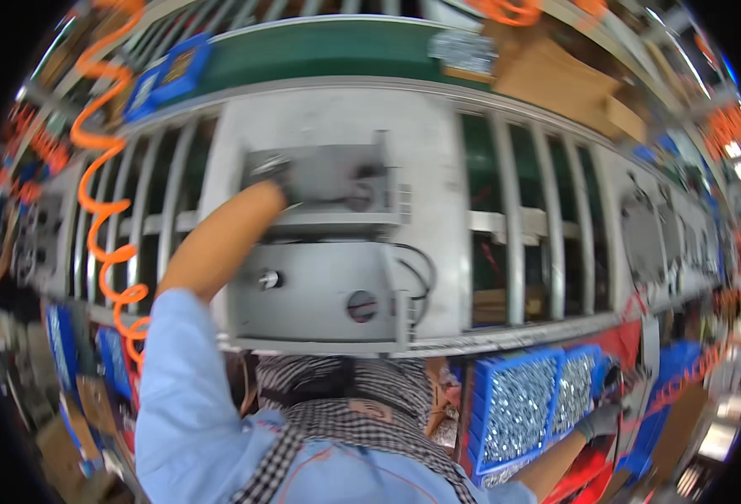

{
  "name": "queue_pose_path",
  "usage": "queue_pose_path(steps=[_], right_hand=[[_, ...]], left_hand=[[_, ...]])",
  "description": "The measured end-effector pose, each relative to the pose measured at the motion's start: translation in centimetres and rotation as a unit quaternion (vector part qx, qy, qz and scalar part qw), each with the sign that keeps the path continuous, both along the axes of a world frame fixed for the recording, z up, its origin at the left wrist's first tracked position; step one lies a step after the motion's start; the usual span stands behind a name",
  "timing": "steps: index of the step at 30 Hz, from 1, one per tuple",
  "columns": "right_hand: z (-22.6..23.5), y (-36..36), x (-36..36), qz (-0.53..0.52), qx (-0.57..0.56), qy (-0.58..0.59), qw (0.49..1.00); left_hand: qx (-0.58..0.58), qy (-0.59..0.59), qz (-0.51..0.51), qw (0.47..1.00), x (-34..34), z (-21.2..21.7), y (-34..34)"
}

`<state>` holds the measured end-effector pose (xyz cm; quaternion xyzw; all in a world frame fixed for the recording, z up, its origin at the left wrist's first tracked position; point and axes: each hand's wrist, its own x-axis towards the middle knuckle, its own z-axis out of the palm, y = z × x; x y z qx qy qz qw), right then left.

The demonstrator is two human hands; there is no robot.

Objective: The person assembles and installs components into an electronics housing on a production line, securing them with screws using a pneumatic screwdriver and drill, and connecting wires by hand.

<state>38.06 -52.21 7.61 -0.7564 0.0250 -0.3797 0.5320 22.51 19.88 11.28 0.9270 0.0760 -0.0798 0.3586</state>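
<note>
Two grey metal housings lie one behind the other on a pale board in front of me. My left hand (280,175), in a dark glove and smeared by motion, is over the left part of the far housing (324,181); its fingers cannot be made out. The near housing (316,302) carries a shiny round metal fitting (270,279) and has a round hole at its right, with black cables (425,281) looping out beside it. Low on the right, my gray-gloved right hand (603,422) is beside blue bins of small metal screws (517,407). What its fingers do is unclear.
An orange coiled hose (102,210) hangs at the left. Metal rollers (509,227) flank the pale board (433,143). Behind runs a green belt (320,55) with a blue tray (181,71) and brown cardboard (555,80). More parts (643,235) lie farther right.
</note>
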Motion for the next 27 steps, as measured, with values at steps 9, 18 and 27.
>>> queue_pose_path(steps=[9, 18, 27], right_hand=[[8.5, 35.2, -6.4, 0.551, 0.333, 0.239, 0.727], [12.7, 53.5, -8.2, 0.617, -0.184, 0.233, 0.729], [10.2, 58.7, -7.1, 0.65, -0.503, 0.107, 0.559]], left_hand=[[-0.028, -0.035, -0.027, 0.999, -1.2, -1.7, -0.5], [0.121, -0.026, -0.143, 0.982, 0.8, -1.8, 0.6], [0.054, -0.054, -0.131, 0.988, 1.0, -2.5, 0.8]])
